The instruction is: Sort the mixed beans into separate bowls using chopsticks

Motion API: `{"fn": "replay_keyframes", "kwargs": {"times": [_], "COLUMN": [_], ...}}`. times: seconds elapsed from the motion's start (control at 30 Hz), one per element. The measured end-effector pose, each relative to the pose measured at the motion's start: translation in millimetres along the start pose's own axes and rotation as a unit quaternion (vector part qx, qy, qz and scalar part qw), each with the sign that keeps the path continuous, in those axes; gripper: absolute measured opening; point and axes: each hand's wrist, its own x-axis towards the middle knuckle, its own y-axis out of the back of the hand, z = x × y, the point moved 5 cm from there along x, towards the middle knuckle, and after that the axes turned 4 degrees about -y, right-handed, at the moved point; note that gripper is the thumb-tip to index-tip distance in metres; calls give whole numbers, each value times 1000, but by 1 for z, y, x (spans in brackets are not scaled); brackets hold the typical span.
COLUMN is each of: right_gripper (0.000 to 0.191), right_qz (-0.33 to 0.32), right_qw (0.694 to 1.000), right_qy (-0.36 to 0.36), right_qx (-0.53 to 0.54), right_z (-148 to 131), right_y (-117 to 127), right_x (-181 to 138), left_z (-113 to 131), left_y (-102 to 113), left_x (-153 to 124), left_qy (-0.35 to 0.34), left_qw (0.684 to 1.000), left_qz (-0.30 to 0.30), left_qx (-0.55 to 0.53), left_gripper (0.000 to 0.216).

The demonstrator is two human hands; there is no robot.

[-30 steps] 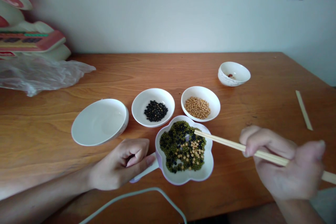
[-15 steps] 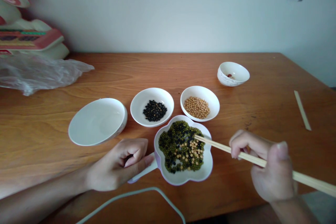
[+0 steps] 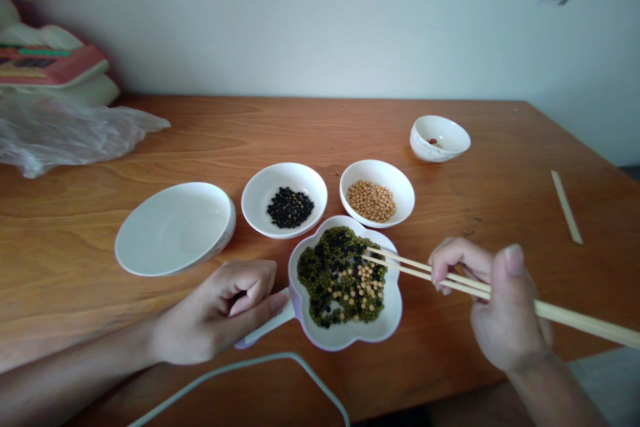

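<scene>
My left hand (image 3: 215, 313) is closed at the handle of a white flower-shaped dish (image 3: 393, 307), its thumb lying along the handle. Inside the dish lie green beans (image 3: 320, 267), mixed with black beans and pale yellow soybeans (image 3: 369, 280). My right hand (image 3: 500, 310) grips a pair of wooden chopsticks (image 3: 580, 320). Their tips are slightly apart among the beans at the dish's upper right; whether a bean sits between them I cannot tell. Just behind the dish stand a bowl of black beans (image 3: 290, 207) and a bowl of soybeans (image 3: 371, 200).
A larger white bowl (image 3: 175, 227) stands on the left. Farther back at the right is a small bowl (image 3: 440, 140) with a few reddish bits. A flat wooden strip (image 3: 567, 207) lies at far right. A plastic bag (image 3: 80, 133) is at back left, and a pale cable (image 3: 250, 365) crosses the front.
The chopstick tips have spread apart and shifted slightly within the dish. The left hand keeps its place on the handle. The whole view has shifted a little.
</scene>
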Motion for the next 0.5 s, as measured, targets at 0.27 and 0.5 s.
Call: {"fn": "replay_keyframes", "kwargs": {"times": [0.27,0.5], "right_gripper": [70,75], "right_qz": [34,63], "right_qw": [998,995], "right_qy": [58,59], "right_qx": [-16,42], "right_z": [-10,-12], "right_y": [2,5], "right_x": [1,2], "left_z": [-1,1], "left_y": [0,0], "left_x": [-1,0], "left_qy": [-3,-12], "left_qw": [1000,999], "left_qz": [8,9], "left_qx": [20,36], "left_gripper": [42,42]}}
